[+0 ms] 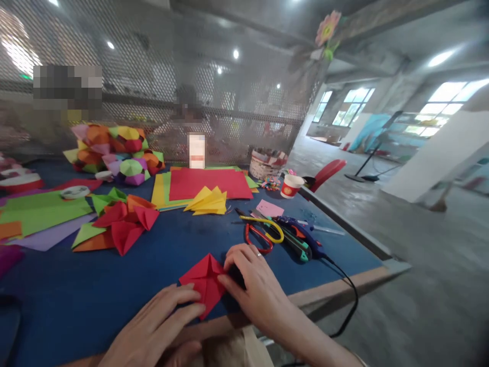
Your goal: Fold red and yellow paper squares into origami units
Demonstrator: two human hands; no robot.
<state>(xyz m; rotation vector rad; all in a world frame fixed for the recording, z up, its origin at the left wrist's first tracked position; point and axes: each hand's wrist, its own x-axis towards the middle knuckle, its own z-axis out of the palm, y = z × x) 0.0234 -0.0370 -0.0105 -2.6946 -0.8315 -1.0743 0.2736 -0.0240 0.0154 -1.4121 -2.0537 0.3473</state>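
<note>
At the near edge of the blue-topped table (pixel 69 285), a red folded paper (pixel 208 293) is being kept flat, one corner pointing away from the wearer, creases meeting near its middle; its lower left side is being pressed by the fingertips of the left hand (pixel 162 313), whose fingers are being held slightly parted, the thumb being kept off the sheet; its right corner is being pinched between thumb and forefinger of the right hand (pixel 254 288), on which a ring (pixel 259 254) is being worn; the other right fingers are being kept curled close together.

Just beyond the right hand, scissors with a yellow and a red loop (pixel 280 232) are being noted; beside them a green utility knife (pixel 303 250) and a blue glue gun (pixel 311 239) are being seen, a black cord (pixel 355 306) being draped over the table edge; farther back, yellow folded pieces (pixel 208 201) are being supported partly by a stack of coloured sheets (pixel 210 183); to the left, red, orange and green folded pieces (pixel 124 229) are being observed in a heap.
</note>
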